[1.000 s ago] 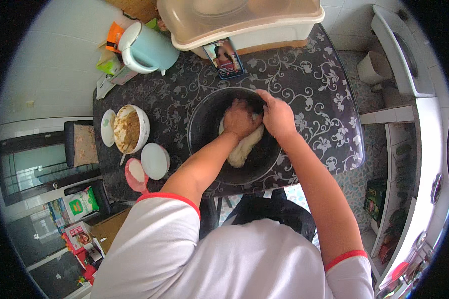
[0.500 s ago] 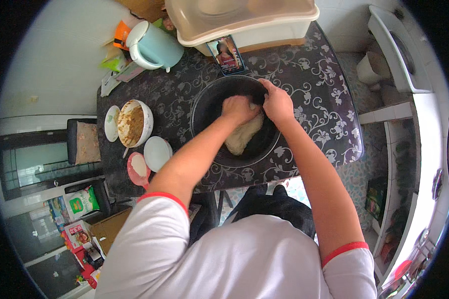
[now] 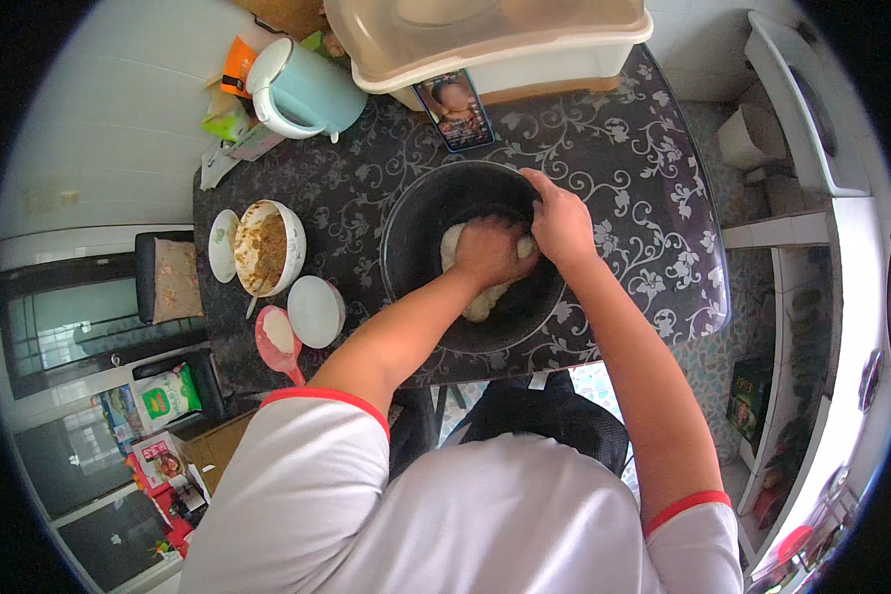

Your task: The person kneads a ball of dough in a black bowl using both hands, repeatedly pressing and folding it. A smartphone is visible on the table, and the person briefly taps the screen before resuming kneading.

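A pale lump of dough [image 3: 481, 306] lies inside a wide black basin [image 3: 402, 220] on the table. Pressed down into it is my left hand [image 3: 492, 251], fingers curled in and partly hidden, with dough showing on both sides of the hand. My right hand [image 3: 563, 224] grips the basin's right rim, thumb on top. A phone [image 3: 455, 111] with a lit screen leans upright just beyond the basin.
A light-blue kettle [image 3: 315, 91] stands at the far left, beside packets. Near the left edge are a bowl of brown filling [image 3: 267, 247], a small dish [image 3: 223, 246], a white bowl [image 3: 317, 311] and a pink scoop [image 3: 279, 337]. A large lidded box [image 3: 505, 59] sits behind.
My left hand has moved down and slightly right onto the dough, which looks more bunched. My right hand stays on the rim. The view has shifted slightly.
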A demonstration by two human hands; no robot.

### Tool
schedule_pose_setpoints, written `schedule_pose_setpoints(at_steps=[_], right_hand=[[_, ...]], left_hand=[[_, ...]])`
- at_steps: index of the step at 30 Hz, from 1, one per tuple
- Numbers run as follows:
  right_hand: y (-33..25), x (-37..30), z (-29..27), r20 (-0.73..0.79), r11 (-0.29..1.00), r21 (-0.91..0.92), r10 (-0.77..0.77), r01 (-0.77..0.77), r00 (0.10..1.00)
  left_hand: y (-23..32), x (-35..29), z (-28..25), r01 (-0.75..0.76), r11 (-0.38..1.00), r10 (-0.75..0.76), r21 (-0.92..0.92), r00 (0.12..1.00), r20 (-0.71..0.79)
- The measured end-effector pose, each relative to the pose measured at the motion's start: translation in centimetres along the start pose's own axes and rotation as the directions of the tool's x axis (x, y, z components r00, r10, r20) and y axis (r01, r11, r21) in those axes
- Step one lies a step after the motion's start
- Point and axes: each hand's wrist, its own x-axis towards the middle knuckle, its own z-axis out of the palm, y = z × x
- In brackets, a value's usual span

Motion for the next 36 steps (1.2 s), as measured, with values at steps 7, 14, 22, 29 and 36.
schedule_pose_setpoints(at_steps=[7,14,22,29,36], right_hand=[[-0.3,-0.4,-0.4,-0.020,0.999,0.043,-0.010,0.011,1.000],[-0.3,0.0,-0.2,-0.056,1.000,0.014,0.015,-0.014,0.998],[-0.6,0.7,-0.8,0.138,1.000,-0.011,0.005,-0.004,0.990],[1.1,0.9,0.8,0.080,0.988,0.043,-0.154,0.151,0.985],[1.4,0.4,0.7,0.116,0.989,0.077,-0.135,0.126,0.984]], left_hand=[[-2.4,3.6,1.7,0.024,0.999,-0.026,-0.023,0.996,-0.087],[-2.3,5.3,1.2,0.232,0.973,-0.232,-0.012,0.973,-0.014],[-0.9,-3.2,-4.6,0.076,0.978,-0.064,-0.192,0.996,0.068],[1.1,-2.8,-0.9,0.029,0.999,-0.027,0.039,0.998,-0.058],[-2.8,1.8,2.0,0.122,0.993,-0.122,0.004,0.992,0.032]])
